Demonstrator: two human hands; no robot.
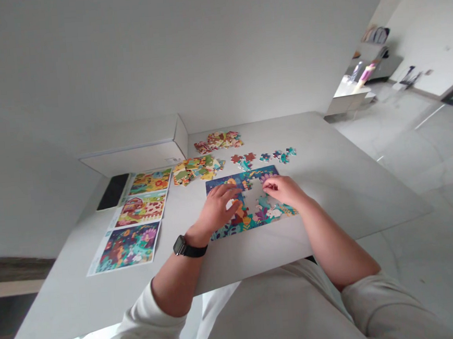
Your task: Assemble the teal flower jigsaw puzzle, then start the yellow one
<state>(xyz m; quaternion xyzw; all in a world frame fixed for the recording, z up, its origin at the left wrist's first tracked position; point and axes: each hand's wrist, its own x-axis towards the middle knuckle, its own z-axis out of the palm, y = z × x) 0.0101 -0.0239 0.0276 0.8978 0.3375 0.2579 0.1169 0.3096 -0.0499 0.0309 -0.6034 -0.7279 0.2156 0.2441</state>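
Observation:
A partly assembled jigsaw puzzle [261,216] with a dark blue and teal animal scene lies flat on the table, with a bare gap in its middle. My left hand [217,208] rests over its left side, fingers stretched out and apart. At the right edge of the gap, my right hand [285,189] has its thumb and fingers pinched together; whatever is between them is too small to make out. Loose teal puzzle pieces [284,158] and reddish puzzle pieces [249,157] lie just beyond the puzzle.
A yellow-green pile of pieces [200,167] and a red-yellow pile of pieces [224,139] lie farther back. On the left are a sheet with three printed pictures [128,246] and a dark flat device [113,192]. A white box [139,156] stands against the wall.

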